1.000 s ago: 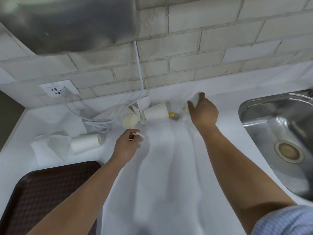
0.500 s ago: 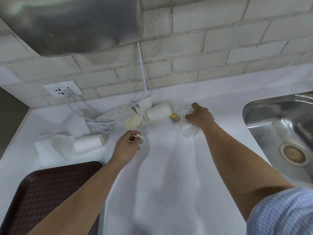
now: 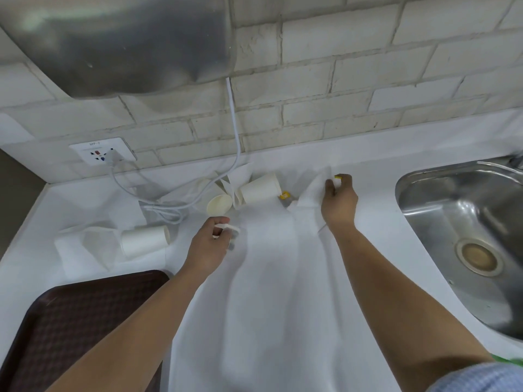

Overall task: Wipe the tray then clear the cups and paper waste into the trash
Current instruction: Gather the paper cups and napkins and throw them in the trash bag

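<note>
A dark brown tray (image 3: pixel 79 321) lies at the counter's front left. Three white paper cups lie on their sides: one (image 3: pixel 145 240) at the left on paper waste (image 3: pixel 85 247), one (image 3: pixel 219 205) with its mouth toward me, one (image 3: pixel 259 188) behind it. My left hand (image 3: pixel 209 246) is shut on a small white scrap, just in front of the middle cup. My right hand (image 3: pixel 339 202) grips a white paper napkin (image 3: pixel 312 193) and a small yellow bit (image 3: pixel 338 177), right of the cups. A yellow and grey bit (image 3: pixel 284 197) lies between cup and napkin.
A steel sink (image 3: pixel 467 239) is set into the counter at the right. A white cable (image 3: pixel 181 203) runs from a wall socket (image 3: pixel 103 154) and coils behind the cups. A metal unit (image 3: pixel 119 41) hangs on the brick wall above.
My right hand closed on the napkin, pulled it toward me, then lifted it with a yellow bit at the fingertips. My left hand stayed almost still, holding its scrap.
</note>
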Demonstrator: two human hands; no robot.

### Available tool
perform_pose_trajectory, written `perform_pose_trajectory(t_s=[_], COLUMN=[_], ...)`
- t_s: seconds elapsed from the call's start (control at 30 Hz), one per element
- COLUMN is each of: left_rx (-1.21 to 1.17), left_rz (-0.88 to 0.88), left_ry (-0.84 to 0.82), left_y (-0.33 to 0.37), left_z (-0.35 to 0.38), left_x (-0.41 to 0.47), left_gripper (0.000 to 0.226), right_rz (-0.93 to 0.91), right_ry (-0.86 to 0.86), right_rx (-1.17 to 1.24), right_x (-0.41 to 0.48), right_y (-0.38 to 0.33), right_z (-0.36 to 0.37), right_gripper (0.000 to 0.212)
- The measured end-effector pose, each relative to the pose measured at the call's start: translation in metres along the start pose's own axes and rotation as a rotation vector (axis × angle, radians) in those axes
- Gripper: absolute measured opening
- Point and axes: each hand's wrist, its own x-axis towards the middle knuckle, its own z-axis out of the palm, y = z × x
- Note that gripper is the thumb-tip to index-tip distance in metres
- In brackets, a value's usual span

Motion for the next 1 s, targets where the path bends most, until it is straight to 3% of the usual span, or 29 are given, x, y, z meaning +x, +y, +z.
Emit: perform_pose_trajectory(t_s=[0.23, 0.4, 0.77, 1.0], left_rx=[0.035, 0.016, -0.016, -0.025], left_rz=[0.039, 0.035, 0.011, -0.012], left_ry=[-0.015, 0.001, 0.033, 0.072], left_y=[0.007, 0.005, -0.001, -0.012], left_z=[-0.001, -0.005, -0.030, -0.050], left_x=[-0.007, -0.011, -0.029, -0.028], left_gripper=[0.035, 0.035, 0.035, 0.033], right_rz=[-0.105, -0.177, -0.186, -0.052], right_ry=[-0.085, -0.241, -0.434, -0.508], right_rx=[0.142, 0.001, -0.255, -0.222], right_x=[-0.039, -0.052, -0.036, -0.033], right_y=[-0.027, -0.039, -0.066, -0.072], right_z=[0.007, 0.014, 0.044, 0.060], right_gripper=[0.015, 0.021, 0.024, 0.027])
